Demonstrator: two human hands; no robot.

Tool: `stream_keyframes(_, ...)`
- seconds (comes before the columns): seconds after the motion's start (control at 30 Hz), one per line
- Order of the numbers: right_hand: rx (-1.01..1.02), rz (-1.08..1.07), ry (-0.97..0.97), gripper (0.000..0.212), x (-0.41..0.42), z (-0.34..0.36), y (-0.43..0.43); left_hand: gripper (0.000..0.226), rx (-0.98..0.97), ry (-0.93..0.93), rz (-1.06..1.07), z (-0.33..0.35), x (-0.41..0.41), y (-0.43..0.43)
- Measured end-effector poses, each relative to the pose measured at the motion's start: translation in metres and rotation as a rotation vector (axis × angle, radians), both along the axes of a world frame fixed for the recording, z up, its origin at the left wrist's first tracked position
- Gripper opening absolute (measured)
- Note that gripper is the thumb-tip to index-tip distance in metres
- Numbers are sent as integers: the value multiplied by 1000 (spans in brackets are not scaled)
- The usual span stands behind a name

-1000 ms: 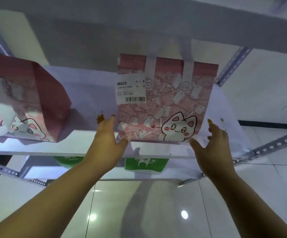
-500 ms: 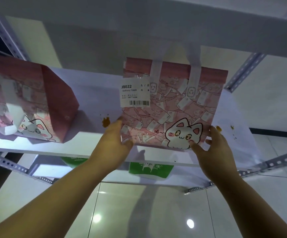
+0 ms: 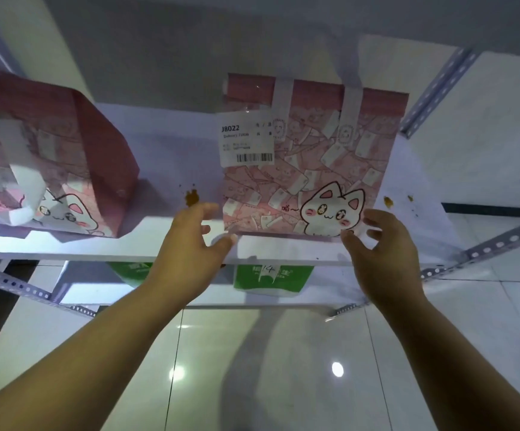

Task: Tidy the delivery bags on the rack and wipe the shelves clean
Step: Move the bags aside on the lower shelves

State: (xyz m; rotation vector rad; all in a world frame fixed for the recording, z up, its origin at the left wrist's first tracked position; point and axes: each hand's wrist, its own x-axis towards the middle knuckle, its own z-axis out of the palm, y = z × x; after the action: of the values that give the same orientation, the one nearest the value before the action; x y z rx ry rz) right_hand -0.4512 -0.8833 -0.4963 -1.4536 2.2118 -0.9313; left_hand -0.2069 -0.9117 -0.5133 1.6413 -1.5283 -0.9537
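Note:
A pink delivery bag (image 3: 311, 169) with a cartoon cat and a white label reading J8022 stands upright on the white middle shelf (image 3: 146, 244). My left hand (image 3: 195, 241) is at its lower left corner and my right hand (image 3: 383, 244) at its lower right corner. On both hands the fingers are spread, just off the bag's edges, holding nothing. A second pink cat bag (image 3: 50, 169) stands tilted at the shelf's left end. Brown stains mark the shelf: one (image 3: 192, 197) between the bags, two more (image 3: 388, 201) to the right.
Green bags (image 3: 271, 275) sit on the lower shelf, partly hidden by the shelf edge. Perforated grey metal posts (image 3: 436, 88) and rails (image 3: 498, 244) frame the rack. Another shelf board (image 3: 252, 32) hangs close overhead. Glossy tiled floor (image 3: 252, 368) lies below.
Half a second ago both hands pressed the J8022 bag's lower corners; now they have drawn slightly back with fingers spread. The bag stays standing on the shelf.

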Motion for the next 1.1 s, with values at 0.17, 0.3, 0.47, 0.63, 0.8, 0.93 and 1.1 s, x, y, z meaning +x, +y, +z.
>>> stream_keyframes(0.17,26,63,-23,20,41,-9,30,26,49,107,-51,-3,32,36)
stream_keyframes(0.3,127,127,-12,11,88,-26,55,19,110,100,-87,-23,73,63)
stream_keyframes(0.47,227,145,-64,10,144,-60,78,10,230,47,-112,-60,133,87)
stream_keyframes(0.63,320,186,-62,12,188,-99,85,8,306,-30,-99,-98,187,93)
stream_keyframes(0.8,393,276,-4,8,210,-139,83,8,309,-58,-34,-140,217,86)
stream_keyframes(0.93,397,332,76,9,215,-183,67,5,284,-94,6,-190,225,76)
stream_keyframes(1.1,395,340,85,14,217,-242,43,7,247,-140,40,-252,224,59)
